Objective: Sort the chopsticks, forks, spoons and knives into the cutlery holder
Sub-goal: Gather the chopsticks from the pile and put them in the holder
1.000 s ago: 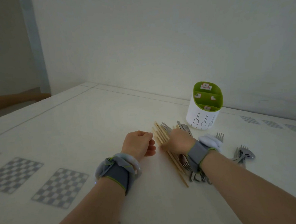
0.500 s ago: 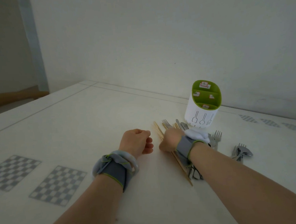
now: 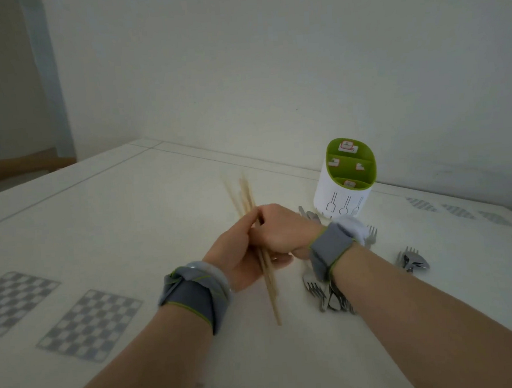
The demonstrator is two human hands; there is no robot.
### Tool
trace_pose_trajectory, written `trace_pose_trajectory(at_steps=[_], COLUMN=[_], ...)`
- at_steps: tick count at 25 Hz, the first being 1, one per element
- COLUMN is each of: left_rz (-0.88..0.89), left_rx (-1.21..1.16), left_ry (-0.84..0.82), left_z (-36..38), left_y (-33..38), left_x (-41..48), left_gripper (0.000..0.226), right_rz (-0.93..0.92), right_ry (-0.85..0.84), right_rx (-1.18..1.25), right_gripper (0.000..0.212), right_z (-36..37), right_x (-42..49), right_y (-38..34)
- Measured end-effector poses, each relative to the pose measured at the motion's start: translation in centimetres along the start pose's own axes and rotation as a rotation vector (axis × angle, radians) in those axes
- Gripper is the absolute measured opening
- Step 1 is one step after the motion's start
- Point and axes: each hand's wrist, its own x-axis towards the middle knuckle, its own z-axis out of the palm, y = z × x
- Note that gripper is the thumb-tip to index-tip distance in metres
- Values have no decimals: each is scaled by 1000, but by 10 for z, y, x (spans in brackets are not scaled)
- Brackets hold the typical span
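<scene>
Grips: our left grip (image 3: 233,257) and right grip (image 3: 281,231) both curl round the chopsticks (image 3: 269,286), mid-length.
Chopsticks: clasped between our 2 grips, tilted, far tips blurred.
Handling: light, stiff, slippery, we judge; best held mid-bundle.

Pale glossy worktop (image 3: 129,221) with grey checkered patches (image 3: 91,325) at left, white-and-green cutlery holder (image 3: 344,193) upright near the wall, heap of forks (image 3: 325,295) and perhaps spoons before it, smaller fork cluster (image 3: 412,261) apart at right.

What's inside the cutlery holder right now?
The holder shows green compartments, each with a small label; no cutlery sticks out above the rim. Its walls hide the compartment floors.
</scene>
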Motion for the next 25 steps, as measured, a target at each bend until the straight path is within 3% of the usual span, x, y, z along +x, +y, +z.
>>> trace_pose_trajectory(at_steps=[2,5,6,13,17,20,25], left_rz=[-20,-7,-5,-44,-53,-66,-99], left_rx=[-90,-77,-52,-39,-84,-66,-32], left_ry=[-56,25,54,204,213,171,171], left_z=[0,-3,-3,-4,-11,-10,-7], left_y=[1,1,0,-1,2,2,2], left_x=[-2,-3,-3,1,6,6,3], left_gripper=[43,38,37,21,24,26,17], right_rz=[-41,-13,-6,69,182,214,187], right_ry=[-27,-227,-225,66,80,19,2], right_rx=[-14,290,308,-43,-446,-489,-510], right_gripper=[13,12,12,21,22,10,15], right_z=[7,-9,-17,-36,-28,-30,-20], right_x=[-2,-1,0,4,2,-1,-1], right_y=[0,15,21,42,58,59,57])
